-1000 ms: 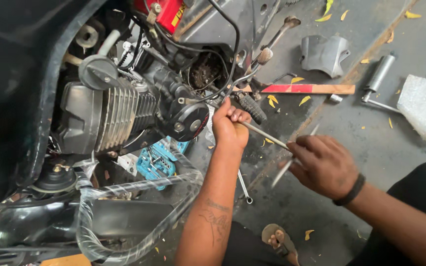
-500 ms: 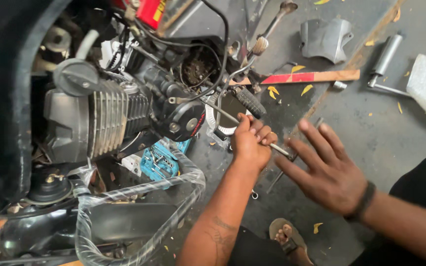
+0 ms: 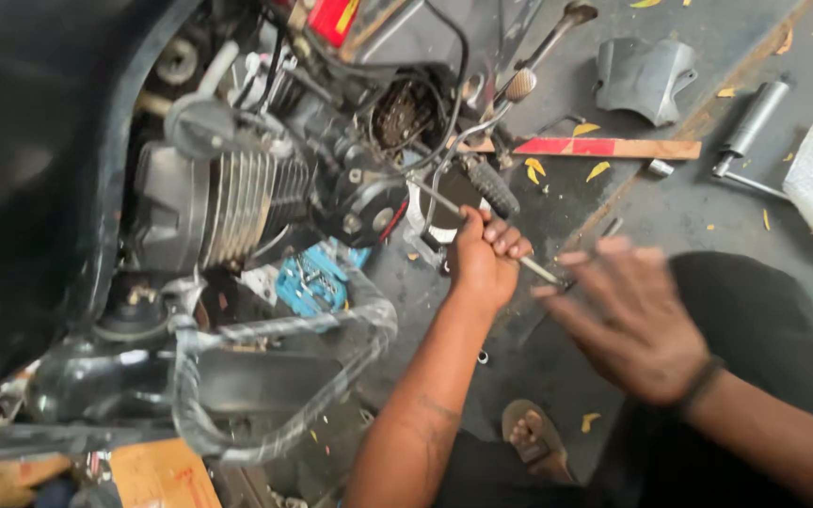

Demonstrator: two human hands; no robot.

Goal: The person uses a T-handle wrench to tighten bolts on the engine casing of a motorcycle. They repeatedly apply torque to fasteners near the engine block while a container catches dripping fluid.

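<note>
Head view: left hand clenched on a metal rod set against the engine; right hand released, fingers spread, blurred. Step looks like driving the rod; next strike needs square aim.

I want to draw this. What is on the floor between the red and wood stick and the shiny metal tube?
In the head view, a small metal socket lies between the red and wood stick and the shiny metal tube.

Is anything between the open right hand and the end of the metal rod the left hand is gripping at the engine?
Nothing visible. The right hand, open and blurred, hovers just beside the outer end of the metal rod. The left hand grips the rod further up, towards the engine.
</note>
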